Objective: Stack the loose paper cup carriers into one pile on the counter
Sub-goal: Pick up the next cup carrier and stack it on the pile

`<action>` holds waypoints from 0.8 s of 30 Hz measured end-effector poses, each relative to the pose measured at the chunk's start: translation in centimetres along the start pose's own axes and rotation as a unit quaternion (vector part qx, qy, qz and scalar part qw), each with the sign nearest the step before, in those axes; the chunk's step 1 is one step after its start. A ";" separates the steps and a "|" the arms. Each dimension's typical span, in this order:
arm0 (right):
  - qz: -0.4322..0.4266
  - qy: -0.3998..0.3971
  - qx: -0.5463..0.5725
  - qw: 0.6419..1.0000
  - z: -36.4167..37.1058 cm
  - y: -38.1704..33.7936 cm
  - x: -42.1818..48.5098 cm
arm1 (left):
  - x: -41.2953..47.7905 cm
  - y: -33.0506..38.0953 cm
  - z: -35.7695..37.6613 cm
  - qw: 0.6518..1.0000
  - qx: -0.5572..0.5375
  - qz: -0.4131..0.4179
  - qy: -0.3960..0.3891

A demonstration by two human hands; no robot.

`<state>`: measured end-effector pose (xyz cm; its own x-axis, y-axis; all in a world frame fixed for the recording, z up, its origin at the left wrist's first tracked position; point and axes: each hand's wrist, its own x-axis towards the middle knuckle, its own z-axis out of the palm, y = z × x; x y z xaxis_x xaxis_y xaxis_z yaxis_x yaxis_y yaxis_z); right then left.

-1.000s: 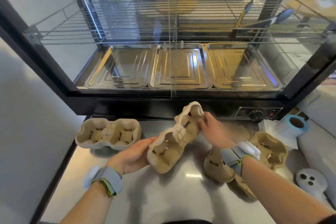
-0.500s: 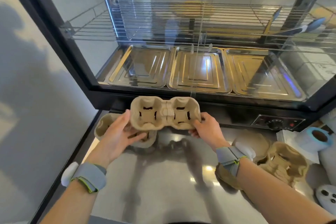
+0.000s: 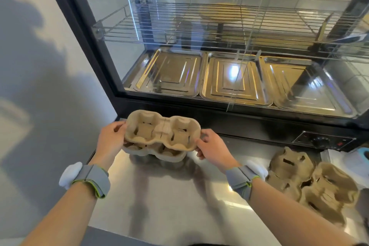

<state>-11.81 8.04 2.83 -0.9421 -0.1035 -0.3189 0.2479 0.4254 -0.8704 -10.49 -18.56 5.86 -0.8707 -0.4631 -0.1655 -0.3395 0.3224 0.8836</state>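
A brown two-cup paper carrier (image 3: 162, 133) is held level, cups up, just above another carrier (image 3: 157, 154) that rests on the steel counter (image 3: 179, 201) near its far left corner. My left hand (image 3: 110, 142) grips the held carrier's left end and my right hand (image 3: 213, 149) grips its right end. The lower carrier is mostly hidden beneath it. Two more loose carriers (image 3: 289, 170) (image 3: 327, 191) lie overlapping on the counter at the right, past my right wrist.
A glass display warmer (image 3: 229, 78) with steel trays and a wire rack stands right behind the carriers, its control panel (image 3: 323, 142) low at the right. A wall (image 3: 40, 86) bounds the left. A blue tape roll (image 3: 361, 156) sits at the far right edge.
The carrier, tilted on end between my hands a second ago, has been turned level and carried left, then lowered close over the carrier lying at the counter's far left.
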 end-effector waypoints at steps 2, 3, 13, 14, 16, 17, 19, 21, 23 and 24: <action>0.004 -0.005 0.006 1.000 0.9 -0.4 -0.1 | 0.5 -0.6 -0.3 0.999 0.032 0.002 0.014; 0.004 -0.008 0.005 1.000 1.3 -0.5 -0.1 | 0.7 -0.9 -0.3 0.999 0.043 0.002 0.017; 0.008 -0.010 -0.071 0.997 3.4 -0.1 0.5 | 3.0 -4.9 0.3 0.981 0.193 0.021 -0.002; 0.007 -0.008 -0.082 0.997 3.6 -0.2 0.5 | 3.1 -5.2 0.3 0.978 0.205 0.022 -0.001; 0.007 -0.006 -0.104 0.995 3.9 -0.3 0.5 | 3.4 -5.7 0.4 0.973 0.230 0.025 -0.004; 0.008 -0.007 -0.113 0.994 4.0 -0.4 0.5 | 3.6 -6.0 0.4 0.969 0.245 0.028 -0.012; 0.008 -0.010 -0.126 0.992 4.1 -0.4 0.6 | 3.7 -6.2 0.4 0.961 0.272 0.032 -0.030; 0.011 -0.011 -0.141 0.990 4.2 -0.3 0.7 | 3.7 -6.3 0.4 0.959 0.278 0.026 -0.036; 0.015 -0.013 -0.150 0.988 4.3 -0.2 0.7 | 3.6 -6.3 0.5 0.962 0.269 0.029 -0.033; 0.017 -0.014 -0.154 0.988 4.4 -0.1 0.8 | 3.5 -6.3 0.6 0.963 0.265 0.030 -0.034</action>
<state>-11.62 3.98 1.04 -0.9271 -0.1072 -0.3592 0.1941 0.6826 -0.7046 -11.59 -21.72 -0.53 -0.9093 -0.3819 -0.1653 -0.4067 0.7309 0.5481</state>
